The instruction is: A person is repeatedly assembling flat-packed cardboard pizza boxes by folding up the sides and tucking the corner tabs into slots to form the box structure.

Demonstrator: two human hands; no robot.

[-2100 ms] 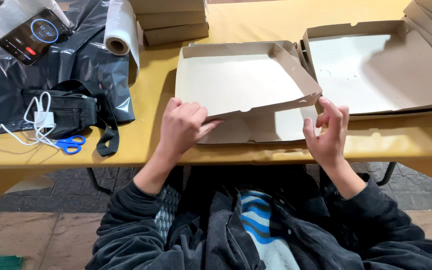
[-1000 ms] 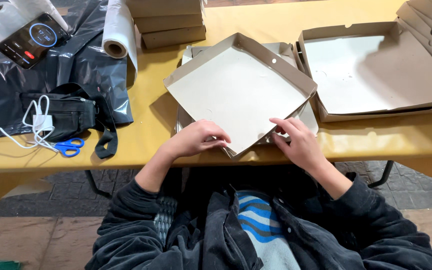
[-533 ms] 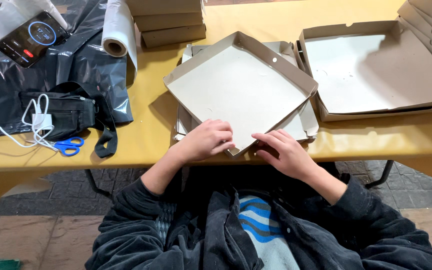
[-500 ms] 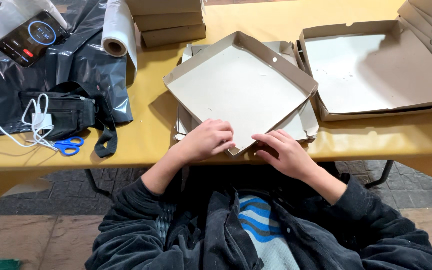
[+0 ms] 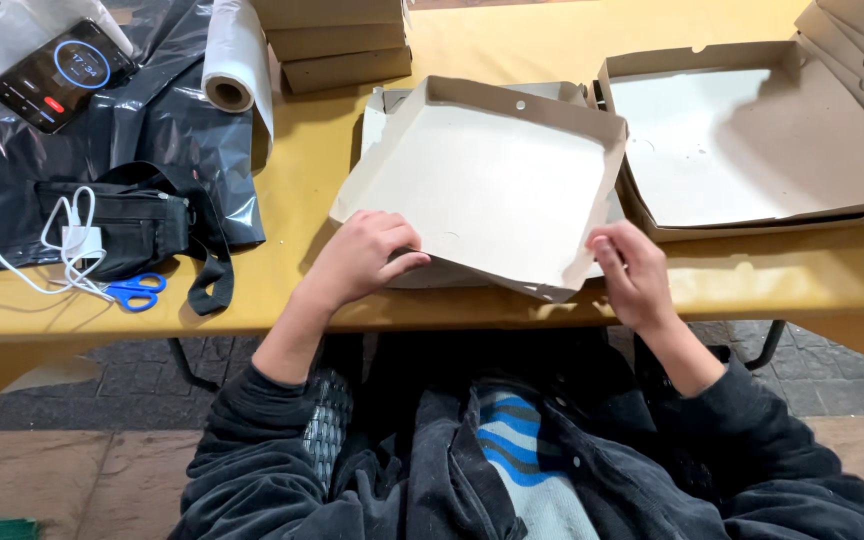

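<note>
A flat cardboard pizza box (image 5: 492, 180) lies half-folded at the near edge of the yellow table (image 5: 322, 170), its white inside facing up and its far and right walls raised. My left hand (image 5: 364, 255) grips the box's near left edge, fingers curled over the cardboard. At the near right corner, my right hand (image 5: 630, 272) pinches the edge of the box. Under it lies another flat piece of the same box.
An open folded box (image 5: 752, 140) sits to the right, and stacked closed boxes (image 5: 332, 40) stand at the back. On the left lie a black plastic sheet (image 5: 152, 130), a phone (image 5: 60, 74), a paper roll (image 5: 232, 60), a black pouch (image 5: 122, 225), a white cable and blue scissors (image 5: 134, 293).
The box has turned from a diamond position to squarer with the table edge. My hands have spread apart from the near corner to the left edge and right corner.
</note>
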